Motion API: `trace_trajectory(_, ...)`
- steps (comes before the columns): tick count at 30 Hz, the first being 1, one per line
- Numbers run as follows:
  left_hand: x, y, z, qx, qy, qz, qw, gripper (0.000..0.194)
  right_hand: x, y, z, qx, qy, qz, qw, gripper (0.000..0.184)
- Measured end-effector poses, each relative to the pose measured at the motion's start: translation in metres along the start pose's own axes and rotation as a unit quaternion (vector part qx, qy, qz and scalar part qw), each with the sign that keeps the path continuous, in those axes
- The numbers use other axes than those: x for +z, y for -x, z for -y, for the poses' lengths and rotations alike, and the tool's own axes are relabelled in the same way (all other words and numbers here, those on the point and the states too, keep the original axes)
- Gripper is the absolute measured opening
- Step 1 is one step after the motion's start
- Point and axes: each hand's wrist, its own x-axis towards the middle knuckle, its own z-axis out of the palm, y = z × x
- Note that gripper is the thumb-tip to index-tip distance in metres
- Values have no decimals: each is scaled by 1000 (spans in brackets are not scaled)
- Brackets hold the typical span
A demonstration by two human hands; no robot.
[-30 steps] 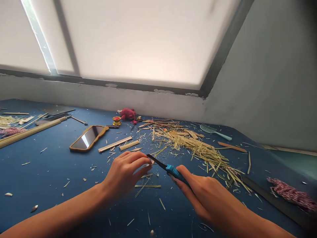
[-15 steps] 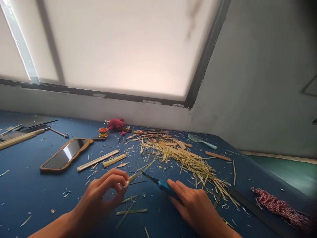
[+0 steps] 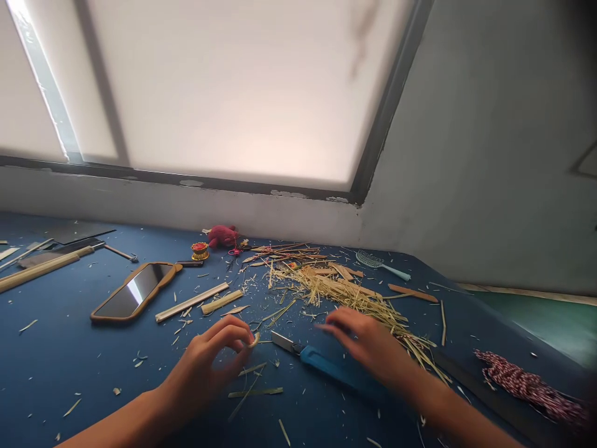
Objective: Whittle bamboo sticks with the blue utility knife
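Your left hand [image 3: 196,362] pinches a small pale piece [image 3: 254,340], curved, between thumb and fingertips, so it sits right at their ends. Your right hand [image 3: 375,350] is empty, its fingers slightly spread; the knife [image 3: 326,363] lies just below them, its blade pointing towards your left hand. Whether the handle brushes the palm, you cannot tell from here.

The piece looks like a sliver of wood or cane: very light, probably springy, and likely to split along the grain if squeezed hard. Take it by its flat sides with light fingertips. The knife should feel light too, stiff, with a smooth blue handle; grasp it well behind the blade. Beyond your right hand, the straw [image 3: 368,302] looks dry and loose. You can read no brand, label or writing on the knife or anywhere around your hands.
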Motion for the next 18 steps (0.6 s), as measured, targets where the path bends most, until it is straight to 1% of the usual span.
trace_trajectory(3,3,1,5,-36,24,13,999,11,-11,-35,-35,44,54,-23,997,28)
trace_trajectory(5,3,1,6,-56,34,19,998,10,-9,-49,-55,59,85,19,994,31)
trace_trajectory(7,2,0,6,-69,39,24,997,10,-4,-51,-66,54,87,60,993,32)
trace_trajectory(10,0,-1,5,-69,46,36,996,12,-1,-39,-64,32,61,83,994,32)
trace_trajectory(12,-1,-2,3,-67,49,42,996,13,-5,-30,-58,21,40,98,994,34)
trace_trajectory(14,-1,-3,1,-62,48,43,996,12,-14,-29,-55,25,20,108,994,38)
trace_trajectory(16,0,-4,-1,-53,45,46,997,12,-22,-36,-57,43,19,90,995,40)
trace_trajectory(18,0,-4,-3,-42,44,48,997,12,-27,-50,-60,64,55,57,995,37)
